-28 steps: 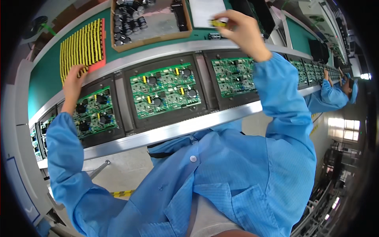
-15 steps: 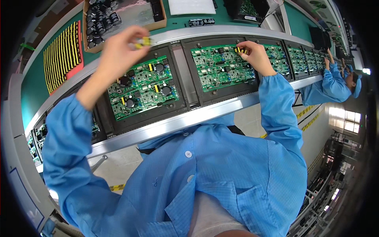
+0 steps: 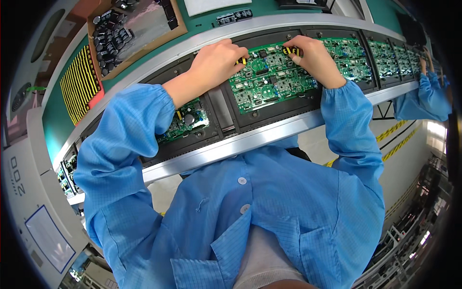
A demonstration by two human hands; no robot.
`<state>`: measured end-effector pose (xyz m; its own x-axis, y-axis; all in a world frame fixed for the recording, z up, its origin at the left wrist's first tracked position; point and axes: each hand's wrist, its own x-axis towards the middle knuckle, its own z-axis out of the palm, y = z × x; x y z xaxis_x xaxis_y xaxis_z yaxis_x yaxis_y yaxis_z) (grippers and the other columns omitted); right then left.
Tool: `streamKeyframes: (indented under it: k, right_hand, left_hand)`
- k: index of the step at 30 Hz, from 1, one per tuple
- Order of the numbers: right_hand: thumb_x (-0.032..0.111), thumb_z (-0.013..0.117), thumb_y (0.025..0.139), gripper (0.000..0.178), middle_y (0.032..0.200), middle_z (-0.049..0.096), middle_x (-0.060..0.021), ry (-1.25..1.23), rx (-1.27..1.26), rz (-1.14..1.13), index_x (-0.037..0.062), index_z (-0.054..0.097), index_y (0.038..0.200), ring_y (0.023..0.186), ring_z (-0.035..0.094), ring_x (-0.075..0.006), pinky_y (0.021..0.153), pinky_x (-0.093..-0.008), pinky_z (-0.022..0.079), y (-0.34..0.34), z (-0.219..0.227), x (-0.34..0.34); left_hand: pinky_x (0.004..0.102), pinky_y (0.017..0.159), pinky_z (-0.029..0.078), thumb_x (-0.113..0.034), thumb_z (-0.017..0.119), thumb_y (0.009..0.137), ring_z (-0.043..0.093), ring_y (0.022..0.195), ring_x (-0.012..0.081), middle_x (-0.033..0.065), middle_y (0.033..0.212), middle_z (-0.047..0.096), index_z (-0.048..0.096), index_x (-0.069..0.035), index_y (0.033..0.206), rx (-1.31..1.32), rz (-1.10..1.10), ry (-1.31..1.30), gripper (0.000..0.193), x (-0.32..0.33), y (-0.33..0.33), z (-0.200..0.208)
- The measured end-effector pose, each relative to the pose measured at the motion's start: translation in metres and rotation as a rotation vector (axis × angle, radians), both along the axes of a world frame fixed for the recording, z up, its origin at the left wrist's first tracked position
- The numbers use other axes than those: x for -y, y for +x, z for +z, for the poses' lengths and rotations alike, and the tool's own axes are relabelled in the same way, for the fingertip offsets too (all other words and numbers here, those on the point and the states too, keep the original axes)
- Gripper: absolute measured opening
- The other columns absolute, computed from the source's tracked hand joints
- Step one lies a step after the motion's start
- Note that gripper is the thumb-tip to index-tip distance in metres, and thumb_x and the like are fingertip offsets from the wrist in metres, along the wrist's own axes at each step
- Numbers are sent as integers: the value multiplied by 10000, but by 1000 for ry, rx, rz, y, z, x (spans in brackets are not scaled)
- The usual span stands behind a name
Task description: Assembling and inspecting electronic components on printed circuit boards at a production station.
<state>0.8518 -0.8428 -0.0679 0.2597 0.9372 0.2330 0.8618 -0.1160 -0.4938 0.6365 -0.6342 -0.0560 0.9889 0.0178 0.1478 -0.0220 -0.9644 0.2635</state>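
Observation:
My left hand (image 3: pixel 215 61) is closed, pinching a small yellow-and-black component (image 3: pixel 241 61) at the upper left corner of a green circuit board panel (image 3: pixel 267 91). Over the same panel's upper right part, my right hand (image 3: pixel 314 57) grips several small yellow-and-black components (image 3: pixel 290 50) between thumb and fingers. The panel lies in a black carrier frame (image 3: pixel 255 114). Partly under my left forearm is another panel (image 3: pixel 192 120), with round black capacitors and small yellow parts standing on it. I cannot tell whether the left component touches the board.
A metal rail (image 3: pixel 240 147) runs along the near side. Behind the line sit a cardboard box (image 3: pixel 181 30) of black capacitors, loose capacitors (image 3: pixel 234 17) and rows of yellow-and-black components (image 3: pixel 77 82) on a red tray. A co-worker's sleeve (image 3: pixel 428 103) shows far right.
My left hand has moved right and down, from above the left panel to the middle panel's corner, with the yellow component. My right hand stays over the middle panel. The whole view has shifted slightly.

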Motion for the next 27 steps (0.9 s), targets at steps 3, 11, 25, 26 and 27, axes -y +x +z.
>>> streamKeyframes:
  k: [3,11,25,26,27]
  right_hand:
    - [11,740,838,311,1016,704,-112,-17,23,-12,40,702,1145,805,654,-274,741,-376,551,-2,-1,0]
    - [13,736,841,294,1046,706,-126,23,126,20,41,709,1132,883,681,-318,782,-390,560,-3,0,0]
    - [13,752,828,313,1033,712,-119,-21,129,0,46,722,1138,839,676,-302,766,-384,557,-3,4,1]
    - [13,753,828,308,1031,712,-120,-16,138,4,44,723,1133,836,677,-303,764,-385,557,-4,4,1]
    - [13,753,828,308,1031,712,-120,-19,147,-1,44,723,1133,836,677,-303,764,-385,557,-4,5,1]
  left_hand:
    - [412,775,581,-226,745,861,665,974,239,7,910,731,727,-142,1041,-28,17,-4,200,3,2,0]
    - [383,740,585,-260,759,869,673,945,205,-2,933,747,756,-162,1036,-10,12,161,194,9,2,-3]
    - [341,697,595,-93,735,686,678,930,227,35,781,721,731,-108,729,108,-18,393,46,21,5,-6]
    - [350,709,598,-93,735,685,679,919,231,36,785,717,736,-107,746,102,-51,368,62,18,6,-6]
    - [360,720,601,-93,735,684,679,908,235,36,789,714,740,-105,762,100,-86,344,79,15,7,-7]
